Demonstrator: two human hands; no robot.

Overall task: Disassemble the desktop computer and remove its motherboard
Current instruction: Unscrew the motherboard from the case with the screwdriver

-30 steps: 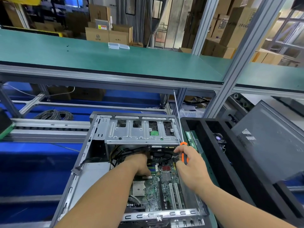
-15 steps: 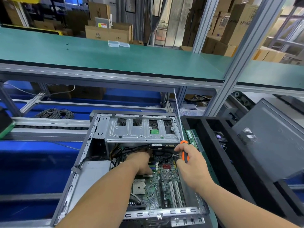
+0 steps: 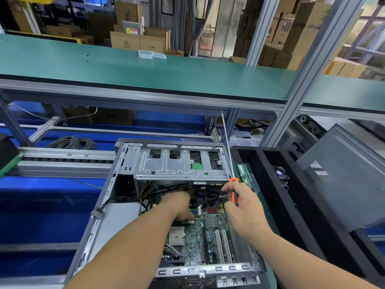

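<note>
An open desktop case (image 3: 108, 197) lies flat on the bench, its green motherboard (image 3: 210, 245) exposed. A silver drive cage (image 3: 179, 163) spans the case's far half. My left hand (image 3: 180, 205) reaches under the cage among black cables (image 3: 166, 189); its fingertips are hidden there. My right hand (image 3: 242, 211) grips a long screwdriver (image 3: 235, 192) by its orange and black handle, shaft pointing up and away, and its fingers also touch a cable at the board's right side.
A black foam tray (image 3: 268, 197) sits right of the case and holds RAM sticks (image 3: 244, 174) and a fan. The grey side panel (image 3: 343, 176) leans at far right. A power supply (image 3: 123, 217) fills the case's left. A cable coil (image 3: 73, 142) lies behind.
Both hands stay almost in place inside the case; the right hand with the screwdriver has shifted very slightly.
</note>
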